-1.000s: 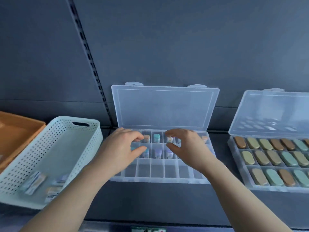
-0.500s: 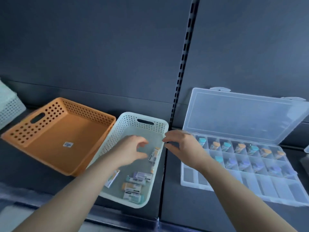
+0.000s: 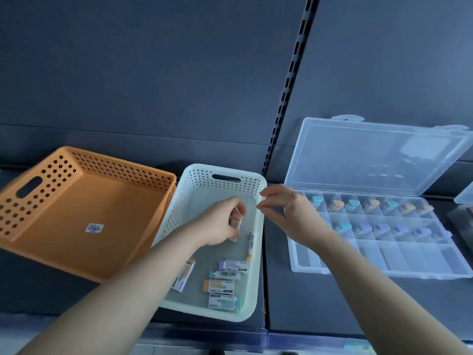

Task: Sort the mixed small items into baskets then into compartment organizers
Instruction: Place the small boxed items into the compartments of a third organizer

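Observation:
A pale green perforated basket (image 3: pixel 259 262) sits on the dark shelf with several small wrapped erasers (image 3: pixel 221 286) lying in its near half. My left hand (image 3: pixel 221 222) is down inside the basket, fingers curled round a small eraser (image 3: pixel 236 226). My right hand (image 3: pixel 286 210) hovers at the basket's right rim, thumb and forefinger close together with nothing visible between them. To the right lies the clear compartment organizer (image 3: pixel 435 274) with its lid up. Its two far rows hold teal, orange and purple capped erasers; the near row is bare.
An orange perforated basket (image 3: pixel 38 234) with a sticker on its floor stands left of the green one. A slotted upright (image 3: pixel 286 90) runs up the dark back panel. A second organizer's corner (image 3: pixel 464 194) shows at the right edge. The shelf's front edge runs along the bottom.
The view swung left from the organizer to the baskets. My left hand went from the organizer into the green basket and closed on an eraser. My right hand followed to the basket's rim.

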`<state>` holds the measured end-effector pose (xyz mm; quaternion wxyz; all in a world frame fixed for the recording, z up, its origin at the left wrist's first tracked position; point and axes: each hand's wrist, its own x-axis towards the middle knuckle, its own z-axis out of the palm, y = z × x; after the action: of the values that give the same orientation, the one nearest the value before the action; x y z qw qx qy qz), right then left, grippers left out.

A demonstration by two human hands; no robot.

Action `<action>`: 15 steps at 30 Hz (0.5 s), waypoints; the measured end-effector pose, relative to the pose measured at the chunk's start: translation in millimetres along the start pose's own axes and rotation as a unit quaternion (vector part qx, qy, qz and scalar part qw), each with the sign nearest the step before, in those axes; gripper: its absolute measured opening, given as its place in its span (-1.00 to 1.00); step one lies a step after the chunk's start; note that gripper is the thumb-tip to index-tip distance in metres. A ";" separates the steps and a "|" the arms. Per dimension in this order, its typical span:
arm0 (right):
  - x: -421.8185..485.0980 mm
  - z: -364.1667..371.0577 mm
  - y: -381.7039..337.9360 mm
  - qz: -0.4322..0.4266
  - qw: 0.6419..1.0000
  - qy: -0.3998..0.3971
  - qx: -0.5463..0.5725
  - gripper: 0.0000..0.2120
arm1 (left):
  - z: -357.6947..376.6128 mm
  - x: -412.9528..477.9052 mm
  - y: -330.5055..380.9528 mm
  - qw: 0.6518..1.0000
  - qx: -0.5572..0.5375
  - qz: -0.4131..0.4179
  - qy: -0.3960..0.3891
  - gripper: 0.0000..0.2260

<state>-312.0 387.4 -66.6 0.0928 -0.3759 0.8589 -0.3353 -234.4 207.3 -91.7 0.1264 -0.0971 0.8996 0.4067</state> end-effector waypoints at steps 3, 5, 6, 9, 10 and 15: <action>-0.4 1.2 0.3 -0.005 1.000 0.005 -0.007 -0.87 | -4.8 -7.2 -3.4 0.997 -0.044 -0.022 -0.052 -0.64; -0.1 1.9 1.0 -0.004 1.000 0.007 -0.009 -0.87 | -2.1 -8.1 -5.0 0.995 0.011 -0.012 -0.094 -0.50; -0.1 2.2 1.5 -0.003 1.000 0.006 -0.007 -0.87 | 1.6 -7.6 -4.7 0.994 0.038 -0.008 -0.106 -0.39; -0.1 3.8 3.5 -0.005 1.000 0.007 -0.004 -0.87 | 13.1 -6.3 -1.6 0.991 0.091 0.005 -0.095 -0.31; 0.0 4.1 3.8 -0.005 1.000 0.009 -0.004 -0.87 | 14.5 -7.1 -1.3 0.992 0.100 0.014 -0.081 -0.34; 3.9 7.0 -2.7 -0.057 0.994 0.026 -0.094 -0.89 | -10.2 -29.1 -3.7 0.998 0.058 0.004 0.000 -0.52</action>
<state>-310.3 379.7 -69.9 0.0156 -0.4225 0.8658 -0.2676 -207.3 199.3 -78.9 0.1299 -0.0859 0.9221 0.3543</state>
